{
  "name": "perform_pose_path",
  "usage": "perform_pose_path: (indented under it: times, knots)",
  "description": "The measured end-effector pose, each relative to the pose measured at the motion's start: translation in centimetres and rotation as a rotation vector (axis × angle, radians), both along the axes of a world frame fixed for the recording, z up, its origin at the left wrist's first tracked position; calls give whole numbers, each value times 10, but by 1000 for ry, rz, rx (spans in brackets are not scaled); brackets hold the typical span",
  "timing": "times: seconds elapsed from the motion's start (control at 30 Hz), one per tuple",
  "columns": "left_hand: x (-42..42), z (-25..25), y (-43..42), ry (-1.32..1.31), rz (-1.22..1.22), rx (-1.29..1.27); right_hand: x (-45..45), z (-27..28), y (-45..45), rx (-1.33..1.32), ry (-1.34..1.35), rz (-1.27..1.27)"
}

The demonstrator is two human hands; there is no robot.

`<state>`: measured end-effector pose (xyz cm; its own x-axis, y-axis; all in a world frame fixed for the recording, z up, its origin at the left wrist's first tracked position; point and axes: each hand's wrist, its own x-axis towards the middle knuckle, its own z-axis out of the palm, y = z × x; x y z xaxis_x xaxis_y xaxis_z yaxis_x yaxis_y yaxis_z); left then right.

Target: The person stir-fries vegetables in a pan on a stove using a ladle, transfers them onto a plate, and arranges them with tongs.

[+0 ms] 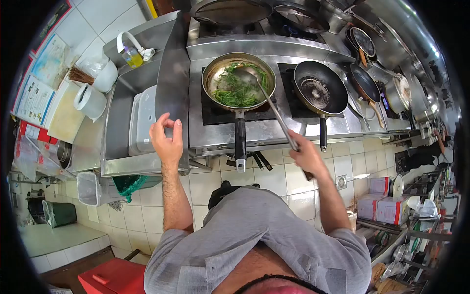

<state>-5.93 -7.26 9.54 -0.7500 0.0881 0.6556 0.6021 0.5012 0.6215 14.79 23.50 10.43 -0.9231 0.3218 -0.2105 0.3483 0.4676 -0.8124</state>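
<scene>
Metal ladle clasped, the right hand reaches forward; the left hand hovers, unclenched.

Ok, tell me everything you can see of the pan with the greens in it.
The pan is round and open, metal-looking, its inner wall browned and worn. Its long black handle, tipped with metal, points toward the person and overhangs the stove's front edge. It stands upright over a dark burner plate, left of the black pan. Chopped-looking greens lie inside, and a ladle dips in across its right rim; whether it touches the metal is unclear.
</scene>
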Motion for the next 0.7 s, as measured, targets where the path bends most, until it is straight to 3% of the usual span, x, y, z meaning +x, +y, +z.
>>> perform_pose_path:
  times: [0.03, 0.1, 0.2, 0.3, 0.4, 0.53, 0.6, 0.7]
  knots:
    - [0, -1, 0, 36, 6, -23, -14, -16, -8, 187, 81, -3]
    - [2, 1, 0, 26, 1, -20, -25, -22, -23, 164, 129, -41]
    - [1, 0, -4, 35, -7, -17, -12, 8, -34, -201, 6, -74]
    - [2, -3, -2, 50, -18, -10, 21, 42, -27, -295, -133, -48]
    - [2, -3, -3, 69, -12, -18, 28, 45, -10, -216, -185, -82]
    - [0, -4, -4, 79, -23, -29, -14, 8, -30, -83, 13, -197]
    - [1, -2, -2, 72, -20, -38, -41, -27, -42, -126, 76, -165]
    - [1, -2, -3, 70, -11, -62, -45, -14, -60, -311, 46, -154]
